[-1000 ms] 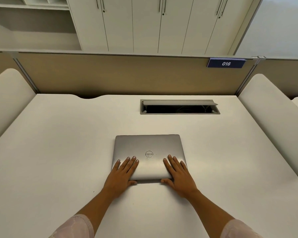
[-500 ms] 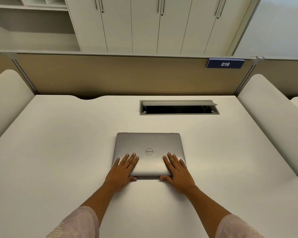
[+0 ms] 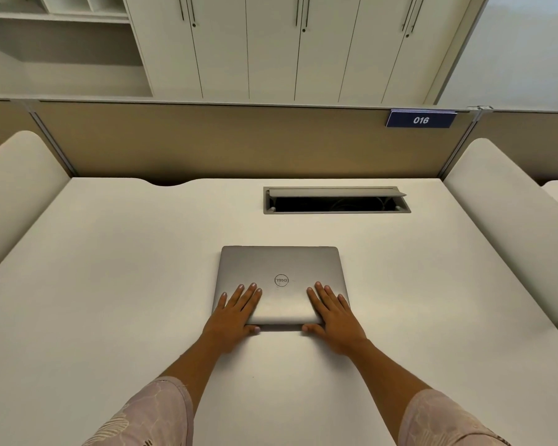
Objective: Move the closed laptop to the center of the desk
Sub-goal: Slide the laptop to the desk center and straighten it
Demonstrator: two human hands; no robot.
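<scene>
A closed silver laptop (image 3: 279,268) with a round logo lies flat on the white desk (image 3: 110,284), roughly in the middle. My left hand (image 3: 236,312) rests on its near left corner, fingers spread on the lid, thumb against the front edge. At the near right corner my right hand (image 3: 332,312) holds it the same way, fingers on top and thumb at the front edge. Both forearms reach in from the bottom of the view.
An open cable hatch (image 3: 335,201) is set in the desk behind the laptop, to the right. A beige partition (image 3: 239,143) with a blue "016" sign (image 3: 421,120) closes the far edge. White rounded side panels (image 3: 512,220) flank the desk. Cabinets stand beyond.
The laptop has slid a little farther from me across the desk, with both hands staying on its near corners.
</scene>
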